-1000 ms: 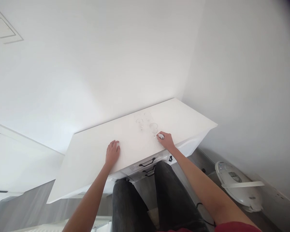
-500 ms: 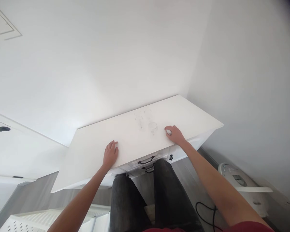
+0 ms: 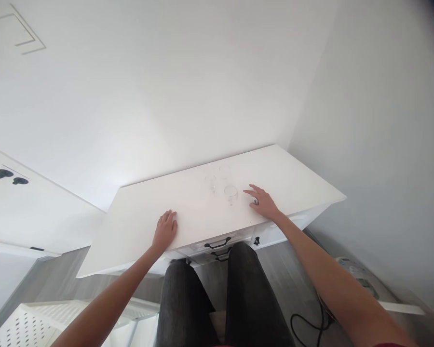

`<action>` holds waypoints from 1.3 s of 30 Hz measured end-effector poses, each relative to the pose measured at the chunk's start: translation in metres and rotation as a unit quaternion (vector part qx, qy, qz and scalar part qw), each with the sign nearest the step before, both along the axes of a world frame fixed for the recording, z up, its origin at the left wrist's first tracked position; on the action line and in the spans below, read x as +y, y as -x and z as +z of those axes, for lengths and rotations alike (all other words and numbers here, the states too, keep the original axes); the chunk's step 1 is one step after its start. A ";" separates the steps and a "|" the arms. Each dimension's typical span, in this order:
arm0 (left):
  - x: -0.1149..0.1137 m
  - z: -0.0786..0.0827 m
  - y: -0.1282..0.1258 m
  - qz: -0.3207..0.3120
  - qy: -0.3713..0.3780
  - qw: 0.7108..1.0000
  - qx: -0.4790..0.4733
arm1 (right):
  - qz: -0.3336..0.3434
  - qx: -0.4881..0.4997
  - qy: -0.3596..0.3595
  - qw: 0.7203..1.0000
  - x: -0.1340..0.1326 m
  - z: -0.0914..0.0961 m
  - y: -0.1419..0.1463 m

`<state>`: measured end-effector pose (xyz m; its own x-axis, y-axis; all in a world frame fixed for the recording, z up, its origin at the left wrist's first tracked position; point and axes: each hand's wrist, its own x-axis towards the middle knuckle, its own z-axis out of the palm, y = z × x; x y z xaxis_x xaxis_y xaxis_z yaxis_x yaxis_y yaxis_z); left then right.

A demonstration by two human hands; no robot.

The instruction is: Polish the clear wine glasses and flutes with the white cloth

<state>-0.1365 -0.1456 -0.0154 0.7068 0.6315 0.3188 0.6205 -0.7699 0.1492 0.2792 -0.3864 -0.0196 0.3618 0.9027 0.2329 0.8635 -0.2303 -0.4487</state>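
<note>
I sit at a white cabinet top (image 3: 144, 212) set in a corner. Three small clear glasses stand on it: one nearest me (image 3: 230, 193), one behind it to the left (image 3: 210, 181) and one further back (image 3: 224, 169). My right hand (image 3: 262, 202) rests on the top just right of the nearest glass, fingers stretched toward it without touching. A small pale thing shows at the fingers; I cannot make it out. My left hand (image 3: 165, 229) lies flat and open near the front edge, holding nothing.
Drawers with black handles (image 3: 217, 242) sit under the top, just above my knees. A white perforated basket (image 3: 25, 323) stands on the floor at lower left. At lower right are a black cable (image 3: 307, 320) and a white appliance (image 3: 359, 279). Walls close the back and right.
My right hand drew back to the right from the nearest glass and its curled fingers stretched out flat. My left hand stayed in place. The view shifted slightly.
</note>
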 end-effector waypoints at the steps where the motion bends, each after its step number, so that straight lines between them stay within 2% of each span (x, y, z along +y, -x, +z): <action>1: -0.001 0.001 0.000 -0.002 -0.002 1.000 -0.002 | 0.011 0.006 0.006 1.000 0.000 0.000 -0.002; 5: -0.005 0.006 -0.003 -0.021 -0.017 1.000 -0.011 | 0.054 0.028 0.030 0.998 0.004 0.001 -0.006; 8: -0.006 0.009 -0.016 -0.053 -0.023 0.998 -0.015 | 0.078 0.038 0.044 0.995 0.016 0.002 -0.007; 14: 0.003 0.011 -0.073 -0.101 -0.010 0.995 -0.020 | 0.105 0.046 0.058 0.992 0.048 0.000 -0.010; 19: 0.012 0.014 -0.126 -0.148 0.021 0.989 -0.008 | 0.119 0.044 0.064 0.990 0.064 -0.001 -0.011; 25: 0.024 0.022 -0.169 -0.170 0.065 0.983 0.027 | 0.134 0.034 0.067 0.988 0.076 0.003 -0.009; 29: 0.031 0.022 -0.181 -0.189 0.082 0.976 0.069 | 0.139 0.030 0.081 0.987 0.081 0.003 -0.009; 33: 0.035 0.016 -0.185 -0.206 0.089 0.969 0.104 | 0.145 0.029 0.092 0.985 0.085 0.003 -0.009; 39: 0.036 0.007 -0.187 -0.204 0.099 0.968 0.111 | 0.163 0.014 0.117 0.980 0.095 0.009 -0.001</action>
<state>0.0505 -0.1094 -0.0081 0.9470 0.3196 0.0314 0.3056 -0.9271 0.2171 0.2807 -0.2911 -0.0105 0.0488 0.9988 -0.0008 0.8968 -0.0442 -0.4403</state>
